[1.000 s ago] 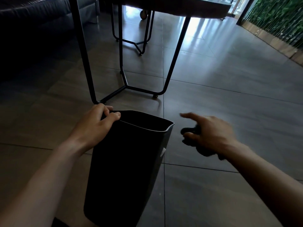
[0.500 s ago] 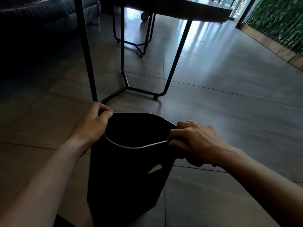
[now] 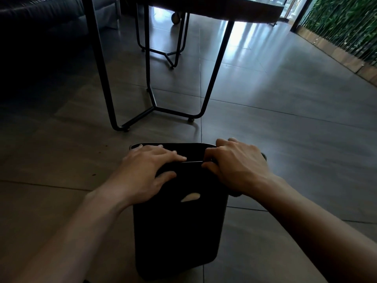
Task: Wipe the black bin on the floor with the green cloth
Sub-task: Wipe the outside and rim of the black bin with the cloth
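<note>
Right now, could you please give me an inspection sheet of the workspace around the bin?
Surface: grey tiled floor, glossy, with a few small dark specks at left.
Job's things: black bin stands on the floor, a handle cutout in its near wall; the cloth shows only as a dark scrap beyond the right hand, colour not clear.
Clutter: nothing seen.
Hands: left hand lies over the bin's near rim, fingers straight, thumb on the outer wall; right hand curls over the rim's right corner with the cloth.
Cables: nothing seen.
Surroundings: black metal table frame just beyond the bin, dark sofa far left, green plant wall far right.
</note>
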